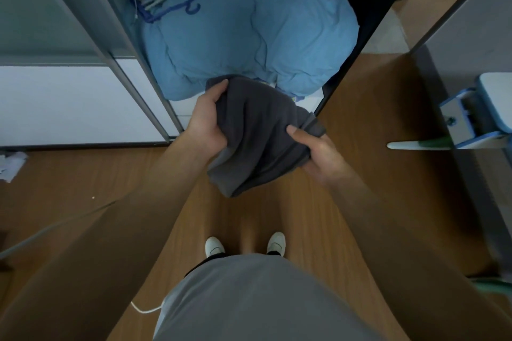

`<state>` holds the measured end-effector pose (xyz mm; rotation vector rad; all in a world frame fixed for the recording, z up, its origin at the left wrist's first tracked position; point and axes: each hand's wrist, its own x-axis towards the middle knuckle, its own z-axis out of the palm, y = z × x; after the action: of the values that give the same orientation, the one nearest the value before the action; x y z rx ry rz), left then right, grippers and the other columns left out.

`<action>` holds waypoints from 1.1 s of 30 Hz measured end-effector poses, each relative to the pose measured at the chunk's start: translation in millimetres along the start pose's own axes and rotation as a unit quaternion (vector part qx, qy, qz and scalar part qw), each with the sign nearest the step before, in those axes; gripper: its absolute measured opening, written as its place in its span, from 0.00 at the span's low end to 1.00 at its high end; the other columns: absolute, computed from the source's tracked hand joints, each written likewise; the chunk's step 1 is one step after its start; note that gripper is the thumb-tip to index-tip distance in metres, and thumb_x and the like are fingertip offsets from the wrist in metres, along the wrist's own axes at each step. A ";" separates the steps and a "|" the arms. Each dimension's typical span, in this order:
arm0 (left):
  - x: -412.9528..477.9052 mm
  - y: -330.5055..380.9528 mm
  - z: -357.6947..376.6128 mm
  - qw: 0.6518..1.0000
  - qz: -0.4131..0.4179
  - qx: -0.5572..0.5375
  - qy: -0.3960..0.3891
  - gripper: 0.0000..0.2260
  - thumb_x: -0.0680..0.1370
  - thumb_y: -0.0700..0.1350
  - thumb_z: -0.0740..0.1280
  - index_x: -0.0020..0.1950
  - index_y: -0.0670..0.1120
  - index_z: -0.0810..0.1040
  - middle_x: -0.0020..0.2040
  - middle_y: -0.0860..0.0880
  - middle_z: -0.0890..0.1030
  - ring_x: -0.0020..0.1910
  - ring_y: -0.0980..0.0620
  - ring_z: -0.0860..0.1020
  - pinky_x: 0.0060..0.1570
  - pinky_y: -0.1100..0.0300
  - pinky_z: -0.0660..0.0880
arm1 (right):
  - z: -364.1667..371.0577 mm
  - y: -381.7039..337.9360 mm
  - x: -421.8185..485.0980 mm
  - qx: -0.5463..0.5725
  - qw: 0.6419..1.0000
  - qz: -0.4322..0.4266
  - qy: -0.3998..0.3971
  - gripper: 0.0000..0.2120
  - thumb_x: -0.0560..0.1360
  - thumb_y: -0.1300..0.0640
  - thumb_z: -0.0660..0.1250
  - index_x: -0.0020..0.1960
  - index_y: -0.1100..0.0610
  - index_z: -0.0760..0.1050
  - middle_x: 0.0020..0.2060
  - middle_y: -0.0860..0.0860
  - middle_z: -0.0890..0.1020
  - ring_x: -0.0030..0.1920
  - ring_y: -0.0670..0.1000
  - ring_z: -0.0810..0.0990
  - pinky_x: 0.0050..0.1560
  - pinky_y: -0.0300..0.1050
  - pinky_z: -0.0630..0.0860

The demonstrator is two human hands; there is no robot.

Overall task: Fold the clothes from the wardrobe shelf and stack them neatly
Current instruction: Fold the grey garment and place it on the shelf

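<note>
1 garment between curled left hand, right hand

No writing, brand, number or sign can be read anywhere. The dark grey garment shows plain cloth with no legible label, and the blue-and-white object at the right edge bears no marking clear enough to read.
</note>
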<state>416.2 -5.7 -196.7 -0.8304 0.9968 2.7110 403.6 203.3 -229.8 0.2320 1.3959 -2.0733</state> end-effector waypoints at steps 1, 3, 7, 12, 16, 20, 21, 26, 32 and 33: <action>0.5 3.7 -6.4 1.000 0.009 -0.008 -0.009 0.18 0.81 0.50 0.65 0.62 0.38 0.81 0.61 0.39 0.82 0.61 0.43 0.81 0.63 0.50 0.75 | 3.3 -2.3 0.5 -0.007 1.000 -0.013 0.001 0.24 0.75 0.59 0.72 0.69 0.59 0.73 0.62 0.56 0.82 0.63 0.57 0.80 0.64 0.56 0.76; 1.3 11.7 -19.7 0.999 0.026 -0.003 -0.031 0.21 0.80 0.53 0.65 0.66 0.39 0.78 0.65 0.40 0.80 0.64 0.43 0.79 0.67 0.49 0.72 | 9.0 -10.7 2.0 -0.008 0.999 -0.030 0.006 0.21 0.76 0.60 0.71 0.68 0.60 0.73 0.61 0.56 0.83 0.61 0.56 0.81 0.62 0.53 0.78; 5.2 13.9 -38.9 0.996 0.018 0.082 -0.038 0.22 0.78 0.53 0.70 0.66 0.42 0.76 0.63 0.43 0.82 0.62 0.46 0.81 0.57 0.52 0.79 | 24.9 -26.5 3.2 0.040 0.999 -0.016 -0.011 0.15 0.78 0.61 0.67 0.64 0.62 0.76 0.59 0.58 0.83 0.60 0.57 0.82 0.59 0.51 0.80; 4.3 -6.9 -50.3 0.981 -0.095 0.172 0.007 0.31 0.67 0.62 0.77 0.64 0.46 0.80 0.59 0.44 0.84 0.57 0.46 0.83 0.55 0.51 0.77 | 36.8 -29.4 1.3 0.102 0.994 0.021 -0.037 0.22 0.77 0.58 0.63 0.69 0.65 0.73 0.64 0.60 0.80 0.63 0.58 0.80 0.64 0.53 0.75; 6.8 -23.5 -52.3 0.988 -0.089 0.125 -0.035 0.22 0.70 0.60 0.75 0.57 0.48 0.86 0.59 0.46 0.84 0.58 0.48 0.83 0.52 0.54 0.80 | 29.2 -29.3 -0.4 0.099 0.994 0.023 -0.047 0.25 0.70 0.61 0.64 0.67 0.65 0.75 0.62 0.61 0.80 0.60 0.59 0.80 0.63 0.55 0.76; 12.0 -13.5 -36.4 0.984 -0.062 0.163 -0.026 0.13 0.75 0.54 0.74 0.53 0.46 0.87 0.56 0.46 0.85 0.58 0.48 0.83 0.51 0.55 0.81 | 10.8 -37.0 4.0 0.021 0.998 0.052 -0.021 0.19 0.71 0.61 0.64 0.61 0.63 0.80 0.57 0.60 0.83 0.55 0.58 0.83 0.53 0.52 0.81; 14.3 -10.3 -32.1 0.979 -0.056 0.194 -0.001 0.15 0.75 0.53 0.74 0.55 0.45 0.86 0.56 0.46 0.85 0.58 0.46 0.83 0.54 0.54 0.79 | 7.3 -38.6 6.2 -0.017 0.998 0.068 0.006 0.18 0.73 0.61 0.64 0.61 0.63 0.80 0.56 0.60 0.84 0.54 0.58 0.84 0.50 0.51 0.82; 18.8 -4.7 -22.6 0.971 -0.036 0.213 0.104 0.23 0.74 0.54 0.73 0.66 0.46 0.77 0.58 0.43 0.83 0.56 0.45 0.82 0.61 0.49 0.77 | -2.5 -32.7 18.3 -0.158 0.976 0.094 0.116 0.16 0.76 0.56 0.71 0.61 0.60 0.79 0.46 0.54 0.87 0.45 0.53 0.87 0.45 0.47 0.82; 18.8 16.5 -26.7 0.976 -0.085 0.155 0.128 0.13 0.81 0.50 0.65 0.50 0.41 0.82 0.40 0.44 0.87 0.37 0.47 0.86 0.37 0.57 0.81 | 7.4 -14.6 7.7 -0.149 0.989 -0.017 0.013 0.13 0.79 0.57 0.67 0.63 0.58 0.77 0.55 0.54 0.85 0.56 0.54 0.84 0.60 0.51 0.78; 19.2 21.3 -27.8 0.978 -0.080 0.157 0.110 0.14 0.81 0.51 0.65 0.48 0.41 0.83 0.42 0.44 0.87 0.39 0.47 0.86 0.40 0.55 0.82 | 12.4 -11.7 6.5 -0.151 0.988 -0.037 0.011 0.14 0.78 0.60 0.67 0.64 0.58 0.77 0.56 0.54 0.85 0.58 0.54 0.83 0.62 0.52 0.77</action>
<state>406.2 -40.9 -212.7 -1.1076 1.2969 2.2829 394.1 192.8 -218.5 0.0788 1.7309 -1.8897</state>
